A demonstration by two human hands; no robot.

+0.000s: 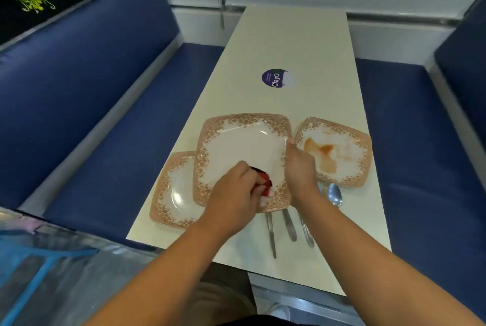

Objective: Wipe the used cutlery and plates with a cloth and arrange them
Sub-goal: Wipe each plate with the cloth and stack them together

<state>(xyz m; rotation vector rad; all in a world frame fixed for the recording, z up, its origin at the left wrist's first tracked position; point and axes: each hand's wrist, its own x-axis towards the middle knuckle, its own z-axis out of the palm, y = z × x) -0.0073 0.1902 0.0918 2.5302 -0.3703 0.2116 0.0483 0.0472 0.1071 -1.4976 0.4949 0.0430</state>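
Red-and-black cloth (pixel 265 185) clamped in your left hand (pixel 234 194), right hand (pixel 299 167) pinching the square brown-flowered white plate (pixel 236 144) by its rim: steady it, sweep into the corners.

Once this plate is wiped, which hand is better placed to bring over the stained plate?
Right, probably. The right hand grips the edge of the centre plate, beside the stained plate; the left hand holds the cloth.
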